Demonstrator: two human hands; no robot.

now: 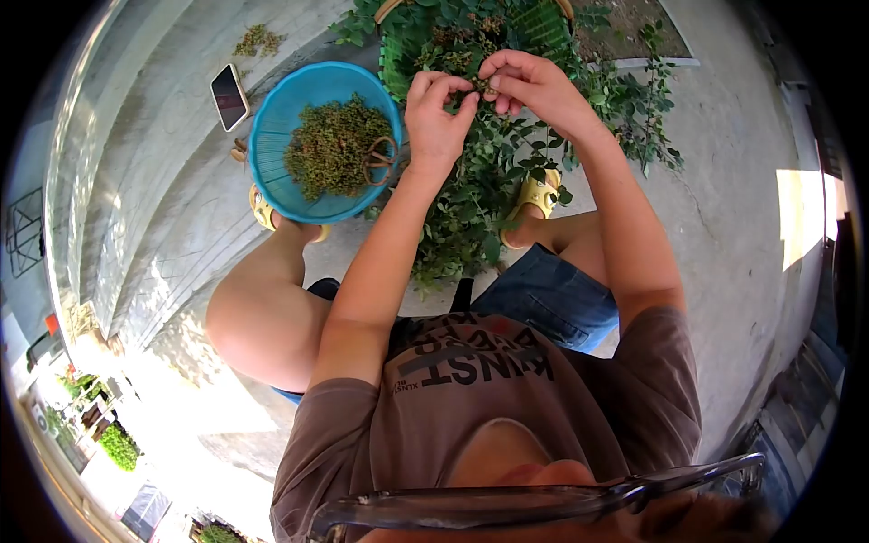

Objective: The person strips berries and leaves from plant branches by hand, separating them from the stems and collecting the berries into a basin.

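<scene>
Above a heap of leafy branches [484,204], both of my hands meet at a small sprig of greenish berries [482,88]. My left hand [438,118] is closed, thumb and fingertips pinching the sprig's left side. From the right, my right hand [532,89] pinches at the same sprig with curled fingers. To the left sits a blue plastic basin [268,154] holding a pile of small green-brown berry clusters [330,145]. Scissors with brown loop handles [380,163] lie at the pile's right side; their blades cannot be made out.
A green woven basket [396,68] full of leafy branches stands at the far side. A phone [230,97] and a small heap of berry clusters [258,41] lie left on the concrete [299,32]. My feet in yellow sandals [537,195] flank the branches.
</scene>
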